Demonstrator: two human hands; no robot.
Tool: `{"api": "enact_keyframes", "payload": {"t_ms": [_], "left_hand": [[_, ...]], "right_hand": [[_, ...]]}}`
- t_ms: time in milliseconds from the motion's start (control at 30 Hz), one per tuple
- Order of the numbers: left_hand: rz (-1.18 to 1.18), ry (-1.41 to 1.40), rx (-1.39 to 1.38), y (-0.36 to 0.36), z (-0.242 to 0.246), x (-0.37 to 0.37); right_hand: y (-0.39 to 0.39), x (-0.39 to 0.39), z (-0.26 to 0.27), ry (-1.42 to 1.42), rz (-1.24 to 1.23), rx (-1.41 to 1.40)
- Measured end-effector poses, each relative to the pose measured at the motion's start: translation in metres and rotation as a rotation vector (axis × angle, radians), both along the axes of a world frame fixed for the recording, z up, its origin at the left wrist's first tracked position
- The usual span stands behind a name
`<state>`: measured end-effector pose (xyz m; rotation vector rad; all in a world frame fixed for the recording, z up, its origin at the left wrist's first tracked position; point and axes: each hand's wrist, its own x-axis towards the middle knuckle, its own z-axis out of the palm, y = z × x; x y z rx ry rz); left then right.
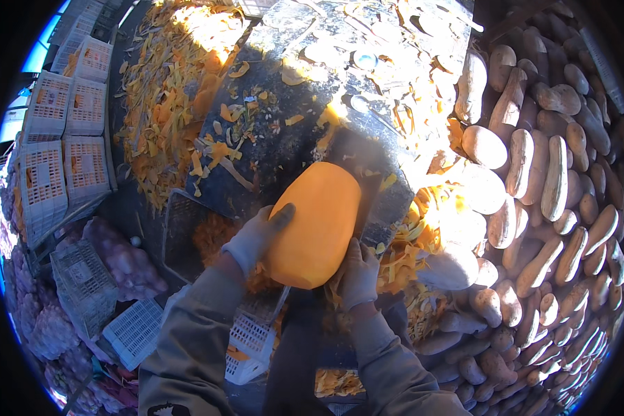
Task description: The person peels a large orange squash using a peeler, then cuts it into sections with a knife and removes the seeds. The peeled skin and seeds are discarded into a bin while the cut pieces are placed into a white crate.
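Note:
A large peeled orange squash (314, 223) is held between my two gloved hands, above the near edge of a dark work board (286, 130). My left hand (262, 234) grips its left side, with the thumb over the top surface. Against its lower right side rests my right hand (359, 270), its fingers partly hidden. Peel scraps and seeds lie scattered over the board. A metal spoon-like tool (361, 104) lies on the sunlit part.
Unpeeled squashes (520, 161) are piled along the right. Peelings (161, 114) heap at the left and beside my right hand. A dark crate (182, 234) with orange pulp stands near my left hand. White plastic crates (44, 171) are stacked far left, above filled mesh sacks (125, 260).

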<state>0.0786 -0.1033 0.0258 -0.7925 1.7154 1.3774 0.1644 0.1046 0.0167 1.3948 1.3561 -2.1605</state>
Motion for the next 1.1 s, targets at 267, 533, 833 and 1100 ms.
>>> {"api": "enact_keyframes", "payload": {"t_ms": [267,533,833,1100], "left_hand": [[-0.265,-0.004,-0.195,0.083,0.061,-0.06],[-0.147,0.328,-0.363,0.127,0.024,-0.088],[0.075,0.451,-0.26,0.154,0.08,-0.039],[0.189,0.5,-0.171,0.153,0.072,-0.037]], "right_hand": [[0.053,-0.028,0.023,-0.076,0.049,0.033],[0.084,-0.055,0.038,0.189,0.235,0.316],[0.132,-0.029,0.127,0.304,0.483,0.226],[0.132,-0.015,0.139,0.357,0.689,0.324]]}}
